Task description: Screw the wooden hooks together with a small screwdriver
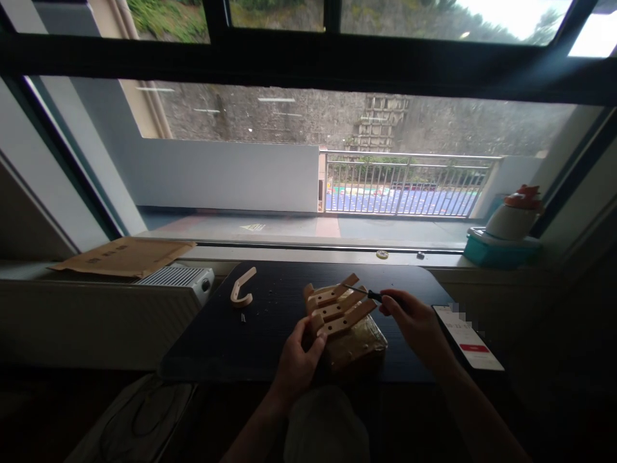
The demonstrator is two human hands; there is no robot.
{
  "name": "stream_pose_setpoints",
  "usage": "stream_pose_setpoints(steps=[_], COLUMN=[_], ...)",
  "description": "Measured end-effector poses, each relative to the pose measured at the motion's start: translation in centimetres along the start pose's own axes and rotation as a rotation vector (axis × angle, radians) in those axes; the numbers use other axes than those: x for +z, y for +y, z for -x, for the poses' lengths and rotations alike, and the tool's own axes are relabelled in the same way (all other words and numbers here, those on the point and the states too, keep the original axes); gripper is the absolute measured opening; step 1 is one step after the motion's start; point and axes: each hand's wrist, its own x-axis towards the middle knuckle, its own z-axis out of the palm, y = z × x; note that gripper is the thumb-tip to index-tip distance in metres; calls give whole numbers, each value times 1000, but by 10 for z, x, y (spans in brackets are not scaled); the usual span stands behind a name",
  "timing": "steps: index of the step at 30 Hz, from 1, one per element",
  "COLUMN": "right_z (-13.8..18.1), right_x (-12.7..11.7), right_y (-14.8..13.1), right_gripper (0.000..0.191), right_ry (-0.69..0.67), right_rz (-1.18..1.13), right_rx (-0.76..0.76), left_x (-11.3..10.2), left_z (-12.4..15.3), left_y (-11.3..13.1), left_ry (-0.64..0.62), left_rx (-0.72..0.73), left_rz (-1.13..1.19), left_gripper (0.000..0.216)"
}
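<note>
The right hand [409, 316] partly hides the screwdriver handle [374, 296].

Indoor room beside large window [289, 61]; home or school, cannot tell. Evidence: radiator [178, 275] by sill [308, 253], dark worktop [216, 347] at window, metal railing [403, 186] and blue ground [434, 201] outside.

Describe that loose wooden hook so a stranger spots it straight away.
Find the dark table, then its far left corner. Near it lies a pale, curved hook, untouched, unlike the clustered wooden pieces that the left hand steadies.
</note>
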Motion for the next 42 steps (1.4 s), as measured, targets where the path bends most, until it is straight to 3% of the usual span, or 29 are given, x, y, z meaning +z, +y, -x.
stream_pose_setpoints(steps=[3,8,12,13,15,17,18,21,25,29,31,35,38,42], right_z=[20,55,62,59,45,29,22,21,51,64,56,30,18,32], right_x=[-8,6,33,39,48,49,48,37,32,44,47,41,34,33], right_y=[5,26,33,33,32,29,28,31,47,54,49,24,10,20], right_gripper=[46,47,46,46,45,45,45,44,45,43,40,31,29,31], right_ry=[32,37,55,50,43,48,66,135,281,313,315,195,66,140], right_rz=[-48,-242,-394,-419,-465,-505,-511,-457,-412,-431,-415,-314,-164,63], right_rx=[79,237,276,276,262,229,204,157,243,213,127,-127,-256,-268], left_x=[-14,-35,-48,-49,-50,-49,-49,-52,-48,-31,-29,-39,-41,-31], left_z=[9,2,-35,-47,-68,-80,-82,-79,-70,-58,-50,-43,-47,-55], left_y=[13,15,10,9,8,7,7,3,3,15,24,35,30,-4], left_ry=[-85,202,473,481,319,22,-77,-139,-141,-534,-550,-411,-288,11], left_rx=[-37,56,28,-29,-201,-384,-396,-423,-444,-402,-320,-220,-115,-17], left_rz=[-33,-278,-111,-36,96,197,197,59,2,153,241,295,296,313], left_gripper=[33,32,35,39,47,56,60,65,61,50,59,81,79,78])
